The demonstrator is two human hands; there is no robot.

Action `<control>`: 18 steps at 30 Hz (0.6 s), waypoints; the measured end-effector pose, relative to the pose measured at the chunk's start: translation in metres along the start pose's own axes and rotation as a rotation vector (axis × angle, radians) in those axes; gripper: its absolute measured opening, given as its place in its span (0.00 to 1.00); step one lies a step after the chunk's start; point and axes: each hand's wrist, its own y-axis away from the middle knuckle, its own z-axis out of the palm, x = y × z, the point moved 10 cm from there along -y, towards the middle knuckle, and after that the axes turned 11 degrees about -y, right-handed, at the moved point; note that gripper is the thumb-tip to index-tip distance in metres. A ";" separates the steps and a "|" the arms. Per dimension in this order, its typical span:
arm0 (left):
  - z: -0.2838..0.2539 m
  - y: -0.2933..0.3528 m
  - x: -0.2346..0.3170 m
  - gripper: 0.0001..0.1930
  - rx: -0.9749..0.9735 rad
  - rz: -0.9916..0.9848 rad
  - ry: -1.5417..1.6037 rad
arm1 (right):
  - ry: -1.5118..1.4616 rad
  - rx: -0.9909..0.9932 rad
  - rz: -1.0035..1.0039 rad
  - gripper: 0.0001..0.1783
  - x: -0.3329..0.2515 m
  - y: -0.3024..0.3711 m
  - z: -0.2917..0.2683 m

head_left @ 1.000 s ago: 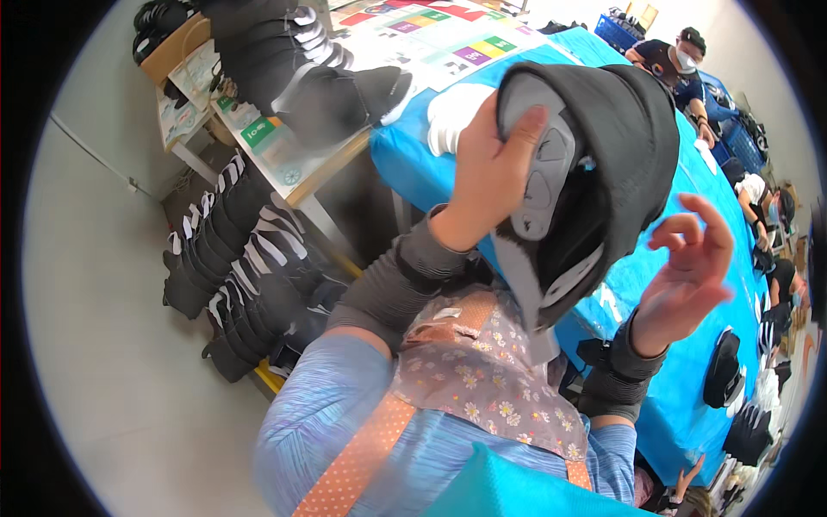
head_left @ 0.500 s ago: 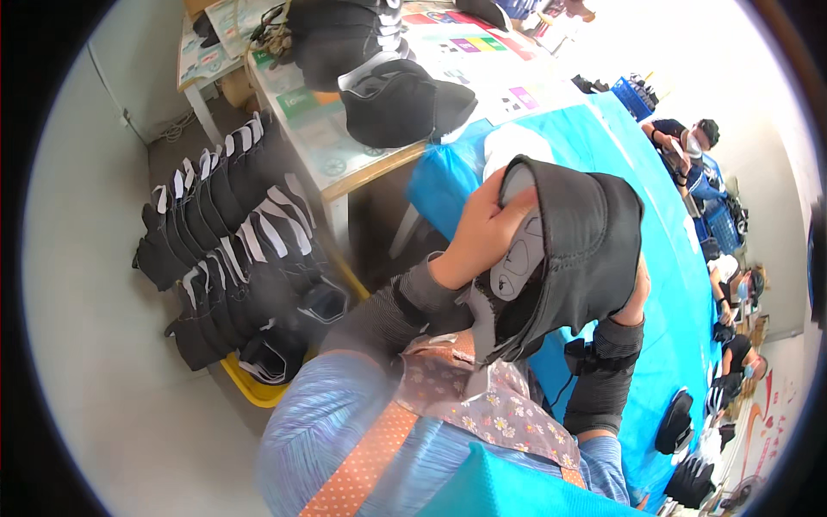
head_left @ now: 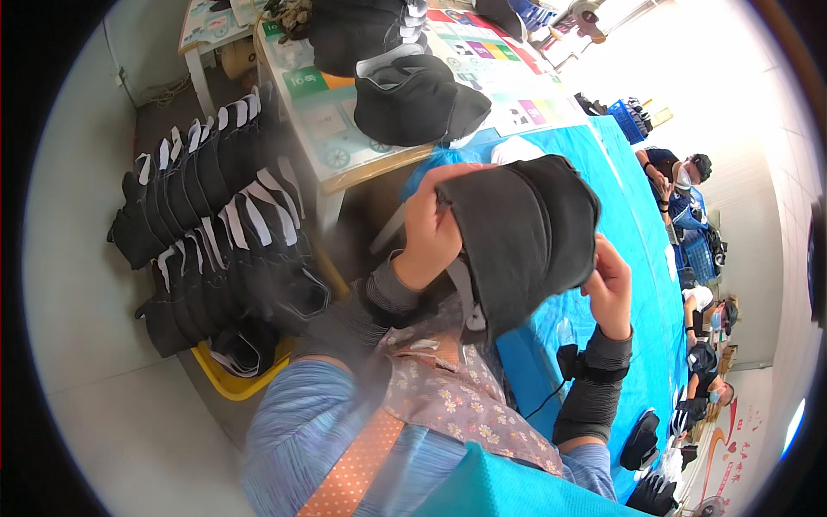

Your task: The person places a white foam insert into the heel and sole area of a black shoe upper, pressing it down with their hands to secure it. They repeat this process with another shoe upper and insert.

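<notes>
A stitched black fabric piece [head_left: 530, 237], shaped like a boot upper with a pale lining, is held up in front of my chest. My left hand [head_left: 432, 226] grips its left edge, fingers closed round the opening. At the far right end, my right hand [head_left: 610, 283] pinches the edge between thumb and fingers. The smooth outer side faces up, and its inside is mostly hidden. Beyond it, a similar black piece [head_left: 412, 105] with a light grey lining lies on the table's near corner.
Rows of black pieces with white edges [head_left: 202, 185] stand at the left, above a yellow crate [head_left: 222, 377]. The patterned table [head_left: 323, 129] has a wooden edge. Blue sheeting [head_left: 642, 224] covers the surface at the right; black pieces [head_left: 639, 438] lie there. Several people sit along its far side.
The black piece has turned so its lined opening no longer shows, and has moved slightly left. My left hand has shifted left and down its edge; my right hand has come into fuller view.
</notes>
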 end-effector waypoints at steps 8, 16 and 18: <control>0.020 -0.010 0.046 0.22 -0.175 0.323 -0.187 | -0.322 -0.137 -0.064 0.15 -0.028 0.014 0.008; 0.056 -0.060 0.064 0.21 -0.979 0.496 -0.482 | -0.134 0.017 0.099 0.13 -0.027 0.057 -0.040; 0.038 -0.110 0.032 0.16 -1.008 0.242 -0.447 | 0.058 0.023 0.045 0.14 -0.040 0.070 -0.055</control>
